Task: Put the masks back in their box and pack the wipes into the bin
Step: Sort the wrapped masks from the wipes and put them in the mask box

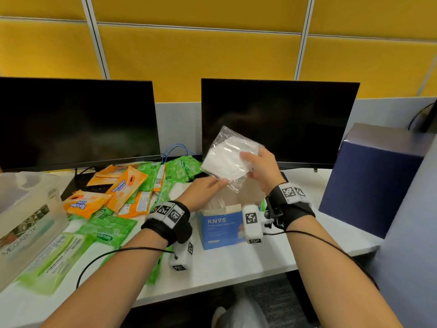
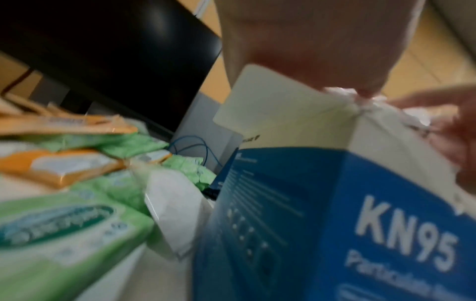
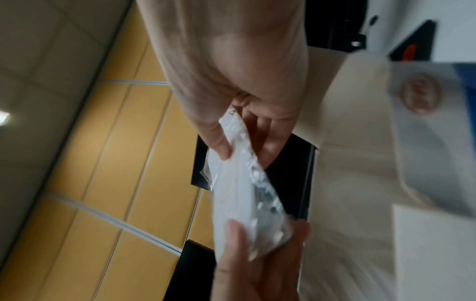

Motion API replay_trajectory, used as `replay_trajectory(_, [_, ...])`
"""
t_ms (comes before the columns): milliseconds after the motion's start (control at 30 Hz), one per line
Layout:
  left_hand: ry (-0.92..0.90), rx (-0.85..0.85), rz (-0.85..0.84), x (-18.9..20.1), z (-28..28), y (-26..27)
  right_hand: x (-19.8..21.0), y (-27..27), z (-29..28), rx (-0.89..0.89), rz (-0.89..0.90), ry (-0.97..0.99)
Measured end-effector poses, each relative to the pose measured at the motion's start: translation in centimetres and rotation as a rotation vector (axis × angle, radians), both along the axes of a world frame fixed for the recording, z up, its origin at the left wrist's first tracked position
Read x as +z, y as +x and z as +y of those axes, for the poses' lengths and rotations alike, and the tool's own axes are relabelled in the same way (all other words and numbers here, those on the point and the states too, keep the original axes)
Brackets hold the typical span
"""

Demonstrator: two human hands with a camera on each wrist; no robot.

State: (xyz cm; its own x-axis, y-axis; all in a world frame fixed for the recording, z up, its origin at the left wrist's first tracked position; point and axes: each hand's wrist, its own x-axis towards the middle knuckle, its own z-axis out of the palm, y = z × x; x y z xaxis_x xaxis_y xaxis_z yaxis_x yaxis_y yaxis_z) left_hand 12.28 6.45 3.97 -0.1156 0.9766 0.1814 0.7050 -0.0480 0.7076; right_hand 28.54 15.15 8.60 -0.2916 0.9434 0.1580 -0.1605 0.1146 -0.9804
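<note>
While the right hand (image 1: 259,168) pinched a bagged KN95 mask (image 1: 227,162) above the KN95 box (image 1: 221,229) | left hand's (image 1: 203,189) fingers apparently gripped its lower edge.

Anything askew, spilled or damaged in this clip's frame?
Nothing damaged. The orange and green wipe packs lie in a loose, overlapping heap on the desk left of the open KN95 box, not yet binned. Both the right hand and left hand hold a bagged mask above it.

Yellow partition panels (image 1: 201,55) fill the upper frame. Two dark monitors (image 1: 78,121) (both off) stand mid-frame on a white desk (image 1: 236,263).
</note>
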Motion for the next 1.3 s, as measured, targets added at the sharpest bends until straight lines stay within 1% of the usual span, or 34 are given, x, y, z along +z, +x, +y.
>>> replay_trajectory(67, [-0.072, -0.072, 0.292, -0.2, 0.0, -0.1, 1.0, 0.6, 0.0, -0.152, -0.168, 0.237])
replay_trajectory(100, [-0.108, -0.073, 0.381, -0.3, 0.1, -0.2, 1.4, 0.9, -0.1, -0.214, -0.26, 0.349])
replay_trajectory(133, [-0.131, -0.059, 0.406, -0.5, 0.2, -0.3, 1.7, 1.1, -0.4, -0.253, -0.352, 0.439])
replay_trajectory(200, [-0.147, -0.032, 0.375, -0.6, 0.3, -0.3, 1.7, 1.1, -0.6, -0.268, -0.537, 0.517])
replay_trajectory(333, [-0.198, -0.012, 0.436, -0.6, 0.0, -0.1, -0.2, 0.5, -1.0, -0.176, -0.874, 0.495])
replay_trajectory(400, [-0.213, -0.005, 0.459, -0.6, 0.1, -0.1, -0.8, 0.3, -1.6, -0.154, -1.006, 0.467])
replay_trajectory(467, [-0.206, 0.005, 0.441, -0.7, 0.1, -0.1, -1.2, -0.1, -2.1, -0.219, -1.075, 0.529])
replay_trajectory(533, [-0.181, 0.019, 0.396, -0.8, 0.0, -0.2, -1.4, -0.5, -2.3, -0.286, -1.033, 0.596])
replay_trajectory(600, [-0.124, 0.05, 0.343, -1.1, -0.1, -0.2, -1.9, -0.9, -2.4, -0.253, -0.924, 0.538])
replay_trajectory(633, [-0.097, 0.079, 0.31, -1.2, -0.2, -0.2, -2.3, -0.9, -2.4, -0.2, -0.916, 0.48])
replay_trajectory(667, [-0.081, 0.114, 0.274, -1.3, -0.3, -0.2, -2.5, -1.1, -2.4, -0.13, -0.988, 0.435])
replay_trajectory(733, [-0.102, 0.17, 0.188, -1.3, -0.4, -0.1, -2.8, -1.2, -2.7, 0.036, -1.296, 0.37])
replay_trajectory(767, [-0.126, 0.181, 0.149, -1.4, -0.3, -0.2, -2.8, -1.3, -2.9, 0.091, -1.39, 0.353])
replay_trajectory(800, [-0.149, 0.181, 0.122, -1.5, -0.3, -0.2, -2.7, -1.4, -3.1, 0.139, -1.425, 0.326])
replay_trajectory(867, [-0.174, 0.173, 0.088, -1.7, -0.1, -0.3, -2.2, -1.5, -3.1, 0.193, -1.393, 0.285])
replay_trajectory(900, [-0.169, 0.177, 0.075, -1.8, 0.0, -0.3, -2.1, -1.6, -2.9, 0.181, -1.359, 0.282])
replay_trajectory(933, [-0.161, 0.189, 0.061, -1.9, 0.0, -0.4, -2.0, -1.8, -2.9, 0.18, -1.363, 0.28])
replay_trajectory(1033, [-0.163, 0.263, -0.009, -2.3, 0.3, -0.6, -2.3, -2.2, -2.8, 0.193, -1.471, 0.202])
replay_trajectory(1100, [-0.186, 0.304, -0.064, -2.4, 0.4, -0.4, -2.5, -2.5, -2.9, 0.197, -1.501, 0.165])
replay_trajectory(1200, [-0.194, 0.281, -0.177, -2.4, 0.5, -0.2, -2.4, -3.6, -3.4, 0.213, -1.42, 0.133])
replay_trajectory(1267, [-0.171, 0.238, -0.219, -2.5, 0.9, -0.4, -2.1, -4.4, -3.8, 0.298, -1.335, 0.105])
replay_trajectory(1300, [-0.163, 0.226, -0.27, -2.6, 1.1, -0.6, -2.0, -4.6, -4.0, 0.341, -1.28, 0.066])
